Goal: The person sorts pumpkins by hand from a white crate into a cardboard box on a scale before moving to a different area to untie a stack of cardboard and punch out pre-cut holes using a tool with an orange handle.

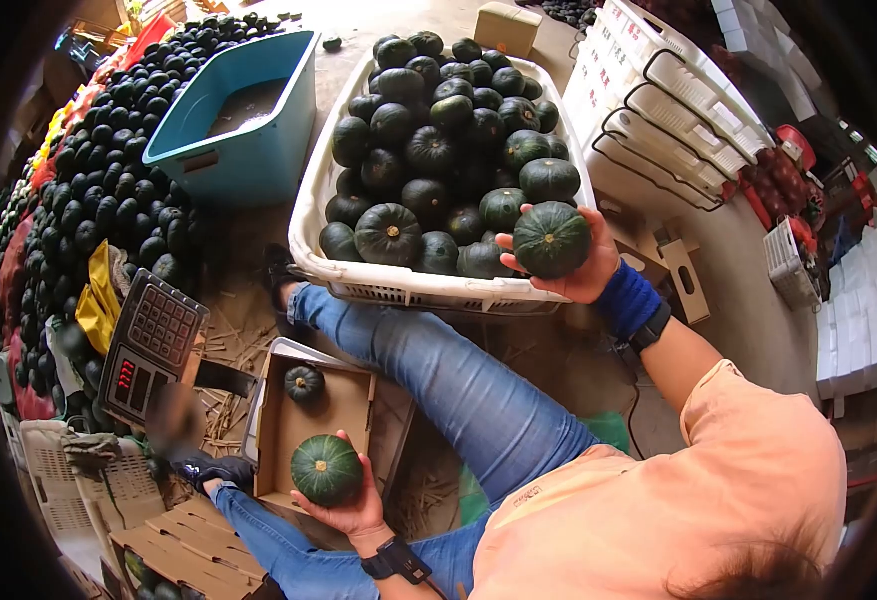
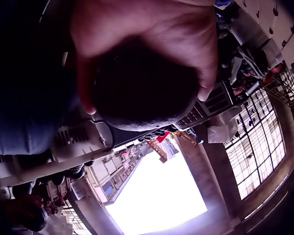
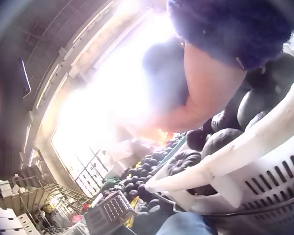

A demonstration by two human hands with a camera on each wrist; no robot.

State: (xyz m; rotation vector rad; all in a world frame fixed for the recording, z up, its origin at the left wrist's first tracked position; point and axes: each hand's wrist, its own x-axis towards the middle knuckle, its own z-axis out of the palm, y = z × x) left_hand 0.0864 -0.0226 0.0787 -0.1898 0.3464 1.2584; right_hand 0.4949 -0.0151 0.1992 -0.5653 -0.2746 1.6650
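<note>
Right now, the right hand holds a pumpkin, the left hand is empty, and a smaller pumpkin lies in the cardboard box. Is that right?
Not quite: the left hand isn't empty; the head view shows it holding a pumpkin too. The right hand and the smaller pumpkin in the box are as you say.

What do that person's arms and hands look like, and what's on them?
The right arm has a short peach-orange sleeve, then a fuzzy blue wristband with a black strapped device beside it. The left wrist wears a boxy black device; its sleeve is hard to make out. The right grip and left grip are bare, without gloves.
</note>
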